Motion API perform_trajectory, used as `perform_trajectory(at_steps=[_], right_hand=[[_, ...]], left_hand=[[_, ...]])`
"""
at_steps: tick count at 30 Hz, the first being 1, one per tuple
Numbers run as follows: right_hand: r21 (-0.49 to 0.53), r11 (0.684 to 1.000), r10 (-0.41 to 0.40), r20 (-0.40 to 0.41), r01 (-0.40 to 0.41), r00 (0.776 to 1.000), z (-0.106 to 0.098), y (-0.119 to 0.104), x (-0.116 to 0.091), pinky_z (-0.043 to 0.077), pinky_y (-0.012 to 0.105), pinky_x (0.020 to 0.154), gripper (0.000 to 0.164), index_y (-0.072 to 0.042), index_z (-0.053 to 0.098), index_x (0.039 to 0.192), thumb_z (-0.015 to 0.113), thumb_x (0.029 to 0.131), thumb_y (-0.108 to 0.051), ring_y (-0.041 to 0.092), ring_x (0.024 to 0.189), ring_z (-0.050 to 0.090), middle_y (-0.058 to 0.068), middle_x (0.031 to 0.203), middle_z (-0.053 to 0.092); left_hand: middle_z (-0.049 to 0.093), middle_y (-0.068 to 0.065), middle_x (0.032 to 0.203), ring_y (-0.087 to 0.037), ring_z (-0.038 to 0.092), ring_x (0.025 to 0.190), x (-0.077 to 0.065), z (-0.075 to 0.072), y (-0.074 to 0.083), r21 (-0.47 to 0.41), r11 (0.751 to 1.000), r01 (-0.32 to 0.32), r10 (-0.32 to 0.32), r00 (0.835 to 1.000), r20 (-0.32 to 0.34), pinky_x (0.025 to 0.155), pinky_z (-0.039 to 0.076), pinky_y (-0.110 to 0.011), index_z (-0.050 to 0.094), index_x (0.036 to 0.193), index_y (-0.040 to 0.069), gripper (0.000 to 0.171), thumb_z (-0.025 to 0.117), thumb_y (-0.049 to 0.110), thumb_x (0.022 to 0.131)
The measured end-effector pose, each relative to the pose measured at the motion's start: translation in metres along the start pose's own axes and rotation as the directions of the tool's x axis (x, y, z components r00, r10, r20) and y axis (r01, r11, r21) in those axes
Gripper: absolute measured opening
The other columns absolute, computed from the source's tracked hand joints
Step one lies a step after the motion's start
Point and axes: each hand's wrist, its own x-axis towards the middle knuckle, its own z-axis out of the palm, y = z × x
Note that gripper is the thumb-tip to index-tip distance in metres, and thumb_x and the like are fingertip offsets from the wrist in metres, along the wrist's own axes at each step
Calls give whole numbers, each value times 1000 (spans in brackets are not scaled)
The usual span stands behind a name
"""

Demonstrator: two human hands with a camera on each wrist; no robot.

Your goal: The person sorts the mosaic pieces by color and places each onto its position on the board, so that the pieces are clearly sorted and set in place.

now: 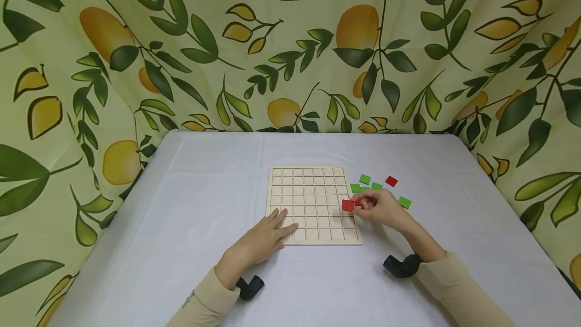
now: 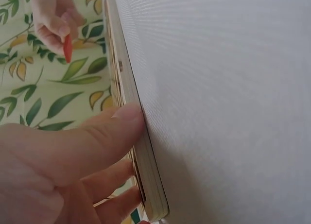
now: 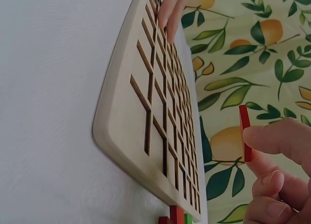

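Note:
A light wooden board (image 1: 310, 207) with a grid of square cells lies on the table. My left hand (image 1: 263, 238) rests spread on its near left corner; in the left wrist view the thumb (image 2: 109, 141) presses the board's side edge, with fingers over the grid. My right hand (image 1: 383, 210) pinches a small red square tile (image 1: 348, 206) between thumb and fingertips, above the board's right edge. In the right wrist view that tile (image 3: 245, 132) stands nearly edge-on, raised off the grid. Another red tile (image 1: 358, 202) shows partly behind the right fingers.
Several green tiles (image 1: 364, 179) and a red tile (image 1: 392, 181) lie on the white-covered table (image 1: 204, 180) right of the board. One green tile (image 1: 405, 202) sits just beyond the right wrist. Fruit-patterned curtain (image 1: 290, 64) encloses the back and sides.

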Motion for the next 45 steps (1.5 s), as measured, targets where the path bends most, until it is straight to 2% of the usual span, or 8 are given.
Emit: perform_trajectory(at_steps=[6,16,26,39,45], right_hand=[[61,998,-10,4,10,1000,6,0,5,32,15,49,27,7,68,100,75,75,-1,2,59,41,2,68,43],[49,998,-34,9,33,999,20,-6,19,28,15,48,25,6,68,99,75,76,-2,3,58,38,1,66,41],[82,997,-5,37,2,999,30,-14,29,29,16,49,25,5,68,101,73,78,-4,6,59,38,-1,65,41],[52,998,-22,28,20,999,41,-23,46,33,16,51,24,1,70,100,73,78,-8,8,60,41,-2,64,43],[70,996,-66,32,64,997,43,-25,55,33,16,53,24,4,70,99,76,77,-6,8,60,40,-3,64,42]], left_hand=[[30,-17,158,-37,28,148,2,0,0,-1,1000,8,-8,1000,-1,119,34,-51,47,144,19,49,56,20,96],[30,-20,158,-40,27,147,1,0,0,-26,1000,0,0,1000,5,120,33,-52,47,144,17,49,57,18,96],[29,-18,158,-39,27,148,1,0,1,-19,1000,11,-10,999,33,120,32,-51,45,145,18,49,56,18,97],[31,-19,157,-41,29,146,0,0,1,-6,1000,1,-1,1000,10,119,34,-52,47,144,17,49,57,18,96],[32,-19,157,-41,29,146,1,-1,1,-6,1000,1,-1,1000,6,118,35,-52,47,144,17,49,57,18,96]])
